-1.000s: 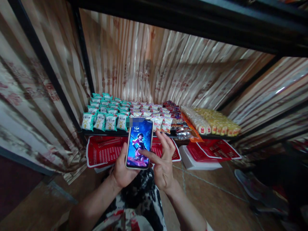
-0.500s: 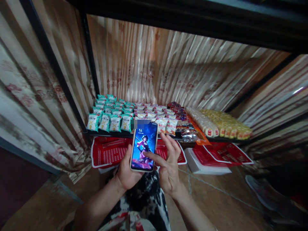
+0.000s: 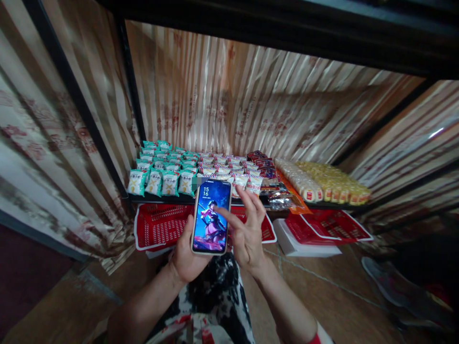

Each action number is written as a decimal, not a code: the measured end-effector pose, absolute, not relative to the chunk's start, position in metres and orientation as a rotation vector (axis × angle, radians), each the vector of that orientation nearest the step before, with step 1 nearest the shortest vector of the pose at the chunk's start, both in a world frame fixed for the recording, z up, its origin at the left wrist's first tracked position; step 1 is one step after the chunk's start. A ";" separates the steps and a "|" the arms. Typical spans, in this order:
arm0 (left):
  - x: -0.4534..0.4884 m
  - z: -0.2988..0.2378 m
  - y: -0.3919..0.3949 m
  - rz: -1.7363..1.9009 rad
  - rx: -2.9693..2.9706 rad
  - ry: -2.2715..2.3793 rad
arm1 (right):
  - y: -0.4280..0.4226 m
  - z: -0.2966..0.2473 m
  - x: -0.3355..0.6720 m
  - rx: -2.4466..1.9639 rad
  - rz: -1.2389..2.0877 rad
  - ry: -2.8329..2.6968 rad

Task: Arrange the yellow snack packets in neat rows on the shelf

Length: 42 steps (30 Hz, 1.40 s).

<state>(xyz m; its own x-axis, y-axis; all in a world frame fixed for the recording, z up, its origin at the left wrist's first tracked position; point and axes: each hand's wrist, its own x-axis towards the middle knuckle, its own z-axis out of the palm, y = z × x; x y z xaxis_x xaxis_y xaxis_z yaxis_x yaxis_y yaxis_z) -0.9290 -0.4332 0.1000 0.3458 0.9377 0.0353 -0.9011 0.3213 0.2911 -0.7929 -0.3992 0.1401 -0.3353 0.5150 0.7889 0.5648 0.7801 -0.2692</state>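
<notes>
My left hand (image 3: 186,255) grips a smartphone (image 3: 211,216) upright at the middle of the view, its lit screen showing a cartoon figure and clock digits. My right hand (image 3: 245,229) hovers at the phone's right edge with fingers spread, the forefinger stretched onto the middle of the screen. Behind the phone, a low black shelf (image 3: 143,198) carries rows of snack packets: teal ones (image 3: 158,177) at left, red-and-white ones (image 3: 224,167) in the middle, yellow ones (image 3: 322,181) at right.
Red plastic baskets (image 3: 158,227) lie on the floor under the shelf, with further red trays (image 3: 330,224) on a white box at right. Striped curtain fabric (image 3: 233,105) backs the shelf. A shoe (image 3: 387,282) rests on the tiled floor at right. My patterned clothing (image 3: 211,296) fills the bottom.
The forefinger of my right hand has slid up the screen from its lower part to its middle. The clock digits on the screen now show in two lines. The view shifted slightly.
</notes>
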 end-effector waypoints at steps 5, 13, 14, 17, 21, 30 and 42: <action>-0.929 0.095 -0.434 1.167 0.404 0.134 | -0.380 0.151 -0.789 -0.929 -0.180 -1.713; -0.931 0.093 -0.432 1.179 0.418 0.132 | -0.390 0.138 -0.785 -0.943 -0.020 -1.582; -0.932 0.092 -0.431 1.176 0.420 0.126 | -0.390 0.136 -0.785 -0.938 -0.016 -1.568; -0.933 0.093 -0.430 1.185 0.427 0.102 | -0.390 0.133 -0.784 -0.922 -0.035 -1.543; -0.934 0.096 -0.430 1.206 0.421 0.098 | -0.390 0.130 -0.784 -0.927 -0.084 -1.546; -0.935 0.104 -0.426 1.225 0.398 0.121 | -0.402 0.123 -0.786 -0.946 -0.022 -1.566; -0.932 0.107 -0.420 1.259 0.382 0.084 | -0.410 0.110 -0.787 -0.910 -0.004 -1.605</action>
<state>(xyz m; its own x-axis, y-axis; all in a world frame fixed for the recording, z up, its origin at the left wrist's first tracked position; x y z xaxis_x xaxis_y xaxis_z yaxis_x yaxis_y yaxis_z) -0.9324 -0.4202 0.1074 0.3130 0.9385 0.1460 -0.9110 0.2532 0.3257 -0.7874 -0.4104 0.1099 0.0383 0.5434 0.8386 0.5475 0.6906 -0.4726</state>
